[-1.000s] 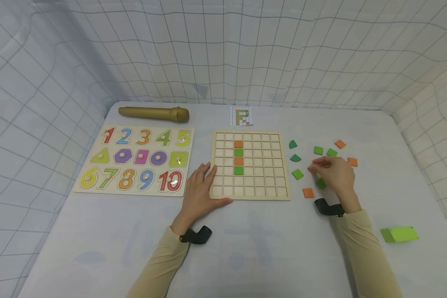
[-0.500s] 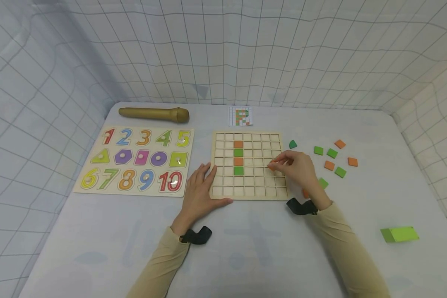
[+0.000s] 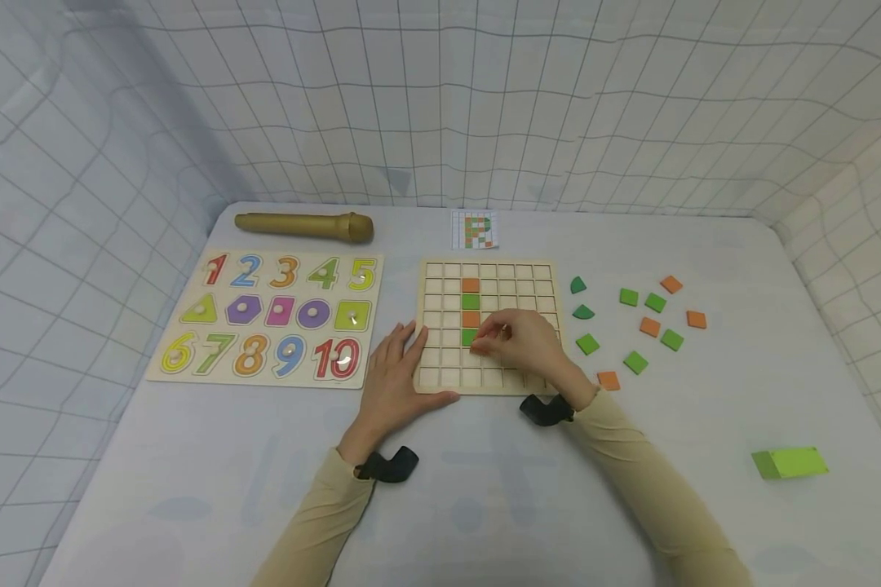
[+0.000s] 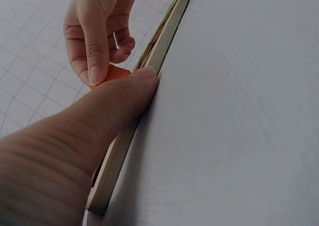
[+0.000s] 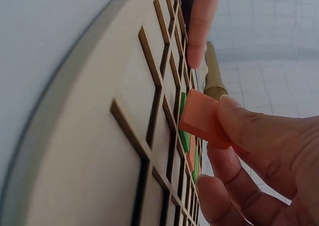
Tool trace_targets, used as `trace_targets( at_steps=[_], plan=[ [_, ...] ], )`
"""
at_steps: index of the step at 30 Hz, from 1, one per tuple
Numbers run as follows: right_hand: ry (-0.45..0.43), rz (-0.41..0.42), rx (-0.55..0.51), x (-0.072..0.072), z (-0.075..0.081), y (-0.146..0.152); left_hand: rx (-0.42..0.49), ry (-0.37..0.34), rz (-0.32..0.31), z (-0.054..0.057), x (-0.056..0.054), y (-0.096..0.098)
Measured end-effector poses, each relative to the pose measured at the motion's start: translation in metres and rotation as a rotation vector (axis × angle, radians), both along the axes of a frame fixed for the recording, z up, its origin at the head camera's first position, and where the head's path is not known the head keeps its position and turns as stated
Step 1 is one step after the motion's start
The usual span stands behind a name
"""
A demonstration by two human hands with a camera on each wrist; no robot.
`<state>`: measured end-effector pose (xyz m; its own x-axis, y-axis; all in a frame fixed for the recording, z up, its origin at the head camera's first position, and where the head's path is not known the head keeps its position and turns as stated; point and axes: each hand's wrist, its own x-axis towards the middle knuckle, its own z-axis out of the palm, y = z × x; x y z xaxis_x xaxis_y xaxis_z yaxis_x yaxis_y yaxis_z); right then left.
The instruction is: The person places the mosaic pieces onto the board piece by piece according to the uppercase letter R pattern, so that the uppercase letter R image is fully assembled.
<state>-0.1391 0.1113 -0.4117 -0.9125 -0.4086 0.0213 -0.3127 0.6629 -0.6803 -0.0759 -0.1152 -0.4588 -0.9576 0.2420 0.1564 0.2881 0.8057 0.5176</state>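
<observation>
My right hand (image 3: 524, 338) pinches an orange square tile (image 5: 199, 115) between thumb and fingers, tilted close over the wooden grid board (image 3: 529, 287). In the head view its fingertips are just below the lowest tile of a column set in the board. That column runs orange (image 3: 471, 285), green (image 3: 470, 302), orange (image 3: 471, 319), green (image 3: 469, 337) from far to near. At the board's near left corner rests my left hand (image 3: 391, 379), fingers along the left side and thumb against the front edge. The left wrist view shows that thumb (image 4: 109, 104) on the wooden rim.
Right of the board lie several loose green (image 3: 635, 363) and orange squares (image 3: 649, 327) and two dark green quarter-circles (image 3: 583, 312). A number puzzle (image 3: 374, 326) lies left, with a gold microphone (image 3: 301, 226) behind. A pattern card (image 3: 475, 229) sits beyond the board; a green block (image 3: 793, 462) stands far right.
My right hand has travelled left from the loose tiles across the board, carrying the orange tile to the column of set tiles. The left hand has stayed at its corner.
</observation>
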Motion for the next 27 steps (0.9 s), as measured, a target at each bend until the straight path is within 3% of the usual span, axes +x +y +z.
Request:
trace_targets(
  at_steps=[9, 20, 27],
  plan=[
    [-0.002, 0.073, 0.074, 0.002, -0.003, -0.012, -0.008, 0.012, -0.001, -0.002, 0.0, 0.0],
    [0.018, 0.029, 0.184, 0.003, -0.004, -0.015, -0.006, -0.009, 0.001, 0.0, -0.001, 0.0],
    [0.013, 0.033, 0.196, 0.004, -0.004, -0.014, -0.007, -0.008, 0.003, 0.0, -0.001, 0.0]
  ],
)
